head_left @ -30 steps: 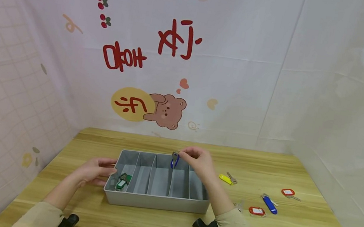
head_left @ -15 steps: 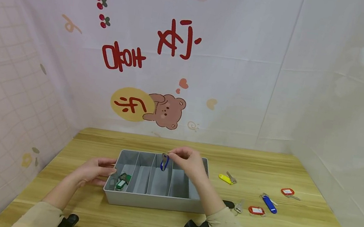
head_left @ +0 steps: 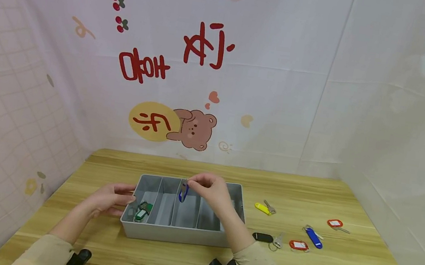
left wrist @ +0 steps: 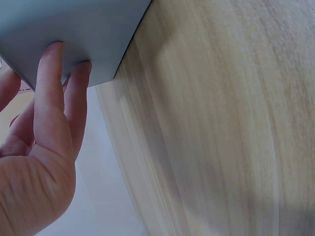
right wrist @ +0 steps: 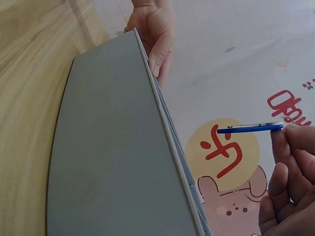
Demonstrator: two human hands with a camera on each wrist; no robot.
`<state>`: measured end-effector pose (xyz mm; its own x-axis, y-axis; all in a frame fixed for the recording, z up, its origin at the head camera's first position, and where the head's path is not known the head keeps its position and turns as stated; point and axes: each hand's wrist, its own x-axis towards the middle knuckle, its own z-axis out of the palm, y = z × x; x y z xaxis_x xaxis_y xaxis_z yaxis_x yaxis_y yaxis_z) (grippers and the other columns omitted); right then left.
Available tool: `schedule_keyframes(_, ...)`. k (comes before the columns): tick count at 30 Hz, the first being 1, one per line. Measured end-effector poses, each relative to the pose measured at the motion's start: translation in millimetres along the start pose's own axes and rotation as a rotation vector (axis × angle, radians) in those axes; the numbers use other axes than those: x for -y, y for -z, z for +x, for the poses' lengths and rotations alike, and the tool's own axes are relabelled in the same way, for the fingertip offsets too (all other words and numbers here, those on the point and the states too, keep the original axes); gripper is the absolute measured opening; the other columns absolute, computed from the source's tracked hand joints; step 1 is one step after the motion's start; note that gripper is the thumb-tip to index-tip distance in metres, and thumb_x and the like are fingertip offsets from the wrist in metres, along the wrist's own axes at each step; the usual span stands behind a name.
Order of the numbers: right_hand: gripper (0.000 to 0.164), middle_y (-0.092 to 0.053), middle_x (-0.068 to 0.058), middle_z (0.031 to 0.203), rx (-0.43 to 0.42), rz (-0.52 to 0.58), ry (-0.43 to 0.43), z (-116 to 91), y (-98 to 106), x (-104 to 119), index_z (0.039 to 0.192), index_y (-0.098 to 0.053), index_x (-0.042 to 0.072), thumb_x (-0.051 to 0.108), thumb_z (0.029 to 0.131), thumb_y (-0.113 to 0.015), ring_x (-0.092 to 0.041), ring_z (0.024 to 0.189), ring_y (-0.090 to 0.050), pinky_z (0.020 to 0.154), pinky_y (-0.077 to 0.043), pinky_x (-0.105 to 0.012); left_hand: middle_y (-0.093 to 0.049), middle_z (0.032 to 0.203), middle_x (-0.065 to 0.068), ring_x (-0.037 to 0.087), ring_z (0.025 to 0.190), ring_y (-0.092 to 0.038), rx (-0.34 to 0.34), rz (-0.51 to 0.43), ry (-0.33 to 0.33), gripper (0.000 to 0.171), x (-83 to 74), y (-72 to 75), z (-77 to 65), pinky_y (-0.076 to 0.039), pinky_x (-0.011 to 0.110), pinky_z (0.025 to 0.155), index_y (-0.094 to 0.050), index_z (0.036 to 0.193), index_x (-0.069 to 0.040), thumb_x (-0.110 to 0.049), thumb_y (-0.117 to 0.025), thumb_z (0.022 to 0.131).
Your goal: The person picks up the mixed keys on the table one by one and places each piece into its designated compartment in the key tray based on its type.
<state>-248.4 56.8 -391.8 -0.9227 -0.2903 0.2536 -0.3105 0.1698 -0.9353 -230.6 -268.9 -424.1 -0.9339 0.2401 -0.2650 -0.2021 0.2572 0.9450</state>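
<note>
My right hand (head_left: 212, 192) pinches the ring of a key with a blue key tag (head_left: 183, 192), which hangs over the middle compartment of a grey divided tray (head_left: 176, 236). In the right wrist view the blue key tag (right wrist: 251, 129) and its key stick out from the thumb and fingertips. At the tray's left end my left hand (head_left: 111, 200) grips the wall, thumb over the rim and fingers against the outside. The left wrist view shows those fingers (left wrist: 49, 93) on the tray's outer face. Green key tags (head_left: 143, 212) with keys lie in the leftmost compartment.
Right of the tray lie keys with tags: a yellow one (head_left: 263, 209), a black one (head_left: 263, 237), a blue one (head_left: 314, 237) and two red ones (head_left: 298, 245). A printed cloth (head_left: 273, 114) hangs behind the wooden table (head_left: 160, 262).
My right hand has moved left over the tray with the blue key tag, from near the fourth compartment to the middle one. The left hand and the tray stay put.
</note>
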Motion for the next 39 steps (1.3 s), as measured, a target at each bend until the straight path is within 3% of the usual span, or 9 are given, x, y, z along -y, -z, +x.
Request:
schedule_keyframes(13,0.018,-0.071,0.000,0.094,0.024,0.007,-0.052,6.9,-18.3,-2.6,0.097,-0.078,0.008,0.024,0.092,-0.074,-0.013,0.082,-0.060,0.072,-0.052,-0.031,-0.046,0.139,0.034,0.031,0.106,-0.064,0.001,0.013,-0.003,0.069,1.8,0.2,1.0,-0.059,0.043,0.078,-0.028,0.149,0.013,-0.012,-0.064,0.096)
schedule_keyframes(22,0.014,-0.070,0.006,0.088,0.003,-0.044,-0.106,15.3,-27.9,1.9,0.093,-0.078,0.012,0.025,0.090,-0.076,-0.011,0.079,-0.059,0.069,-0.050,-0.029,-0.047,0.139,0.034,0.032,0.107,-0.064,0.004,0.005,-0.004,0.069,1.3,0.3,1.2,-0.059,0.043,0.078,-0.029,0.149,0.013,-0.012,-0.064,0.096)
schedule_keyframes(39,0.012,-0.071,0.005,0.092,0.001,-0.194,-0.112,28.2,-35.3,-0.1,0.090,-0.079,0.013,0.025,0.089,-0.075,-0.010,0.080,-0.060,0.071,-0.051,-0.030,-0.048,0.138,0.034,0.031,0.106,-0.064,0.001,0.004,-0.005,0.070,0.5,-0.4,0.7,-0.059,0.044,0.078,-0.028,0.149,0.013,-0.012,-0.065,0.095)
